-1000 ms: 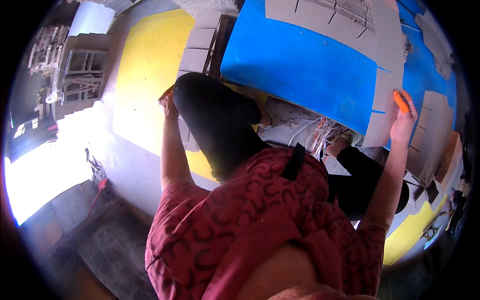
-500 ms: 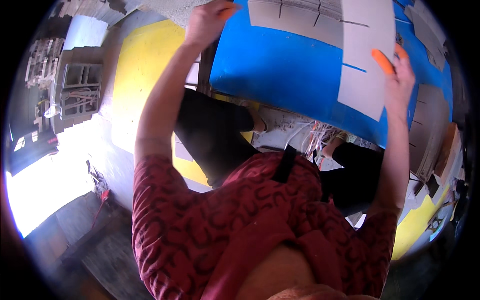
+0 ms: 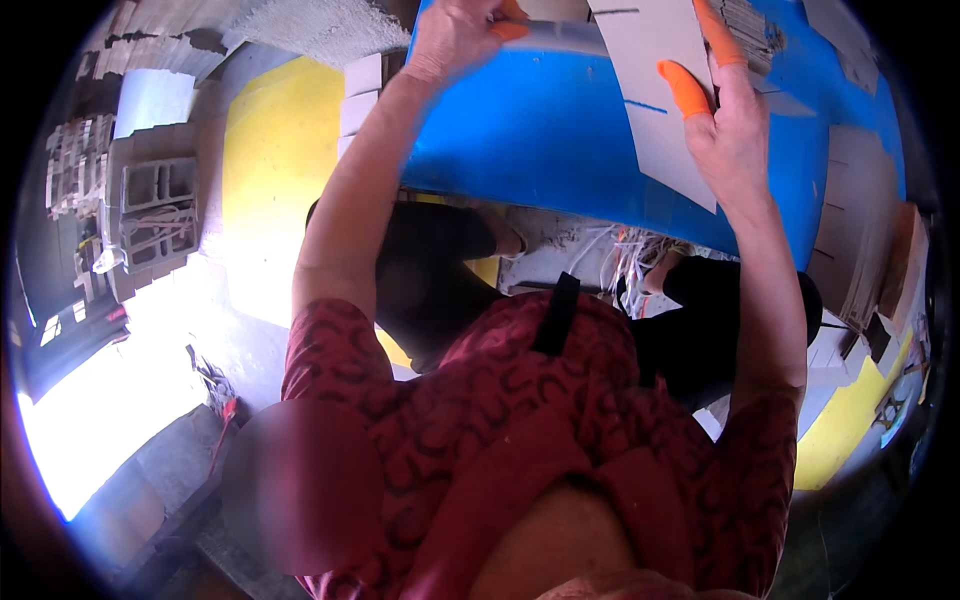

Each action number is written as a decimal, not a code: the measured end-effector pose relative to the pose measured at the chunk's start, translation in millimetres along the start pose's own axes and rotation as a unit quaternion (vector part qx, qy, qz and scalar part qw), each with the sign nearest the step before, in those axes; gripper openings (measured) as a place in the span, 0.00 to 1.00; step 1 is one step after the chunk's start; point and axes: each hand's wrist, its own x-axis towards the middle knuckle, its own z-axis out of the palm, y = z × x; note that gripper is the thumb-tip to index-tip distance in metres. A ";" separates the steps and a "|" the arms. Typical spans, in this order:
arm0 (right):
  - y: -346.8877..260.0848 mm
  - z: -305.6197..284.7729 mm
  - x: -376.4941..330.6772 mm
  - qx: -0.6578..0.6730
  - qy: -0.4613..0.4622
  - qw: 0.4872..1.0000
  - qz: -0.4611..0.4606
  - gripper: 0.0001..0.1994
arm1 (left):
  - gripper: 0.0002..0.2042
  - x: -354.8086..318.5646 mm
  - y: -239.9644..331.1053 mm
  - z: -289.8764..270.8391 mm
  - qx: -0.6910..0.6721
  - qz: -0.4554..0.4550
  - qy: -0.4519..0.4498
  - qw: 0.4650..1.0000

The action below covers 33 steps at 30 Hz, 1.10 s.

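In my right hand [image 3: 738, 125] is a pale grey-brown cardboard piece [image 3: 655, 95] with dark slits, pinched at its right edge. Orange covers sit on the thumb and a finger of that hand. At the top, my left hand [image 3: 462, 38] also wears orange fingertip covers, and its fingers are closed on a narrow greyish strip [image 3: 565, 38]. Motion blurs this strip, so its kind is unclear; its right end reaches toward the cardboard piece. Both hands are above a bright blue tabletop [image 3: 510, 130].
More slotted cardboard sheets [image 3: 845, 225] are stacked at the right. Another stack [image 3: 745, 40] lies behind my right hand. Yellow sheets [image 3: 280, 140] are at left. A grey divided crate [image 3: 160, 215] stands farther left. Pale scraps [image 3: 640, 260] lie under the table near my feet.
My right hand and its cardboard piece have moved left. My left hand has shifted slightly right, and a greyish strip now shows at its fingers. The flat cardboard in the upper middle is gone from there.
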 end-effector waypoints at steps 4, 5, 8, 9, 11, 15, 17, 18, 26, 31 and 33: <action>11.3 30.4 -2.5 0.093 0.117 0.988 0.036 0.28 | 0.06 -21.8 41.9 23.7 0.036 -0.065 -0.034 0.997; 11.2 31.9 -3.0 0.089 0.125 0.988 0.028 0.28 | 0.05 -24.6 53.6 24.2 0.004 -0.076 -0.040 0.996; -7.5 11.5 3.0 -0.010 0.059 0.996 -0.073 0.27 | 0.05 -34.6 69.4 28.9 -0.023 -0.065 -0.023 0.997; -8.2 13.4 0.2 -0.012 0.059 0.996 -0.069 0.28 | 0.05 -37.1 73.3 30.4 -0.019 -0.054 -0.012 0.998; -8.6 20.2 -7.7 -0.018 0.060 0.996 -0.061 0.28 | 0.07 -40.6 87.5 29.6 -0.009 0.001 -0.010 1.000; -17.1 19.8 -27.9 -0.099 -0.140 0.981 0.092 0.28 | 0.09 -50.0 113.1 36.5 -0.001 0.113 -0.019 0.993; 11.8 22.4 -38.0 -0.113 -0.154 0.980 0.059 0.35 | 0.10 -47.2 98.8 36.3 -0.043 0.072 -0.038 0.996; 17.2 24.8 -37.2 -0.103 -0.107 0.989 -0.002 0.37 | 0.10 -45.5 70.9 41.1 -0.034 0.027 -0.020 0.999; 26.5 17.6 -40.1 -0.112 -0.113 0.987 -0.020 0.43 | 0.12 6.5 -31.4 10.1 0.285 0.002 0.147 0.947; 25.8 14.3 -41.7 -0.131 -0.111 0.985 -0.036 0.43 | 0.09 12.2 -34.2 -4.8 0.143 0.015 0.114 0.983; 25.6 11.3 -41.5 -0.123 -0.106 0.986 -0.032 0.43 | 0.08 7.5 -13.6 4.0 0.128 -0.045 0.073 0.988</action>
